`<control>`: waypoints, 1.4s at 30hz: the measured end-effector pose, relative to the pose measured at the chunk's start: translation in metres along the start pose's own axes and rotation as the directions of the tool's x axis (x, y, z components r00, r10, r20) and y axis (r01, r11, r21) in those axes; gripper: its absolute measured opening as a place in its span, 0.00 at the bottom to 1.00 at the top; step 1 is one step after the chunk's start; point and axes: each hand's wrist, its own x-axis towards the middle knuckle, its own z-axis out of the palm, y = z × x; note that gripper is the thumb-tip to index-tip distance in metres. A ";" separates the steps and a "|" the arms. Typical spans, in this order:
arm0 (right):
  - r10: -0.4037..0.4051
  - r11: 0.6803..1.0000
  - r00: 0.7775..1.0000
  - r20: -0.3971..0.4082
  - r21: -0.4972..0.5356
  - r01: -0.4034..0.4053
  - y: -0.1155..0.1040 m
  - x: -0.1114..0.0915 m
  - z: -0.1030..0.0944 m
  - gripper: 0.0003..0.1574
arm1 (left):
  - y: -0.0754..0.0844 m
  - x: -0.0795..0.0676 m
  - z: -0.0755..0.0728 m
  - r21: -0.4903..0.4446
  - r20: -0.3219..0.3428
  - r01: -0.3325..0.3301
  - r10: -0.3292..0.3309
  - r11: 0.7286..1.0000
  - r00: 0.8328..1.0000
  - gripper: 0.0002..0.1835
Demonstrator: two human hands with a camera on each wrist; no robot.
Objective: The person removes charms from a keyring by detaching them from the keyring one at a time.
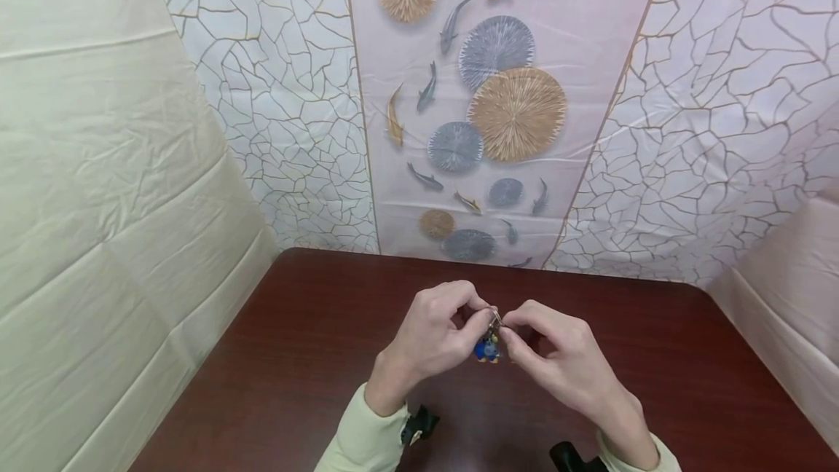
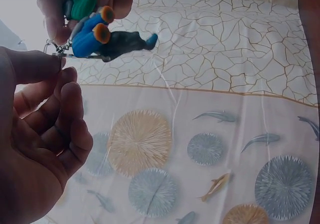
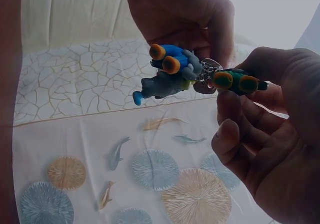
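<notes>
The left hand (image 1: 432, 332) and right hand (image 1: 557, 357) nearly meet, each pinching with thumb and index finger, the other fingers curled inward. Left wrist (image 1: 388, 383) and right wrist (image 1: 619, 419) slant up toward each other from below.

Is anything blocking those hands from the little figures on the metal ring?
Nothing visible is. The left hand pinches the metal ring, and the right hand holds the green-legged figure; the blue-legged figure dangles uncovered beside it.

The figurines (image 3: 176, 54) look smooth plastic, the chain (image 3: 204, 74) metal.
</notes>
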 end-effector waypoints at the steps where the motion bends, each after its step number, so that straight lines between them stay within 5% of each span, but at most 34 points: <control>1: 0.008 1.000 1.000 0.007 -0.007 -0.008 0.000 -0.001 -0.001 0.23 | 0.000 0.000 0.000 0.003 0.003 -0.002 0.002 1.000 1.000 0.08; 13: 0.042 0.998 0.997 0.060 -0.056 -0.039 0.001 -0.007 0.001 0.19 | -0.001 -0.001 0.000 0.031 0.014 -0.001 0.000 1.000 1.000 0.09; 22: -0.042 0.996 0.998 -0.035 0.075 0.045 0.005 -0.012 -0.007 0.20 | -0.007 -0.001 -0.012 -0.073 -0.062 0.075 -0.079 0.994 0.995 0.08; 34: 0.057 0.992 0.997 0.049 -0.114 -0.051 0.041 -0.041 -0.041 0.28 | -0.009 0.002 -0.009 -0.115 -0.030 0.113 -0.118 0.987 0.993 0.07; 42: 0.216 0.961 0.969 0.120 -0.203 -0.189 0.065 -0.063 -0.050 0.24 | -0.010 -0.001 -0.009 -0.064 0.035 0.177 -0.175 0.982 0.984 0.06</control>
